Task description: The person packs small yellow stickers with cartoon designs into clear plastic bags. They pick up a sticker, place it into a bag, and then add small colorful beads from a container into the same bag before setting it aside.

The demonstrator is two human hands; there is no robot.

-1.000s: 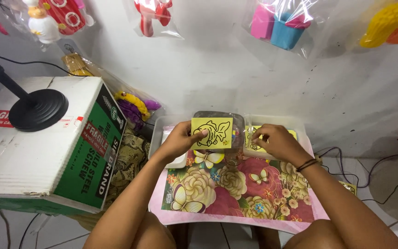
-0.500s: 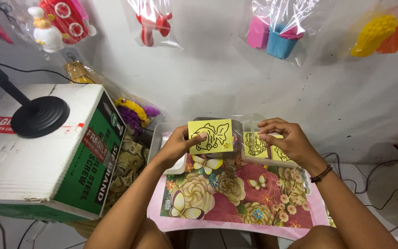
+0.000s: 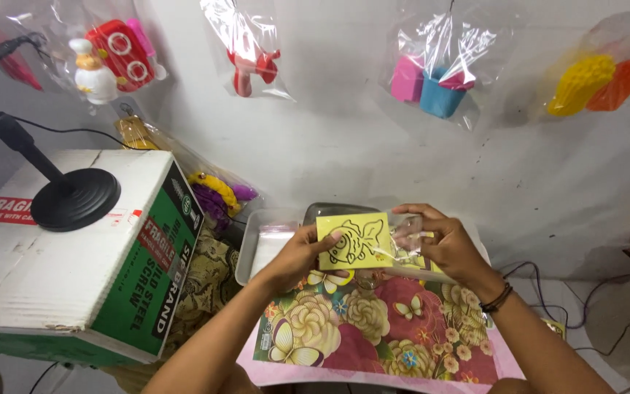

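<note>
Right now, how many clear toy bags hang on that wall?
4 fully seen: red-and-white toys at left, red toy beside it, pink and blue cups, yellow and orange pieces at right. Others may be cropped.

Both forearms reach forward; the left hand [image 3: 297, 255] pinches with thumb and fingers, the right hand [image 3: 442, 241] curls beside it.

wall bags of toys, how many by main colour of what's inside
red toys: 2 bags, toy bag and toy bag
pink and blue: 1, block bag
yellow and orange: 1, corn-shaped toy bag
total: 4
</note>
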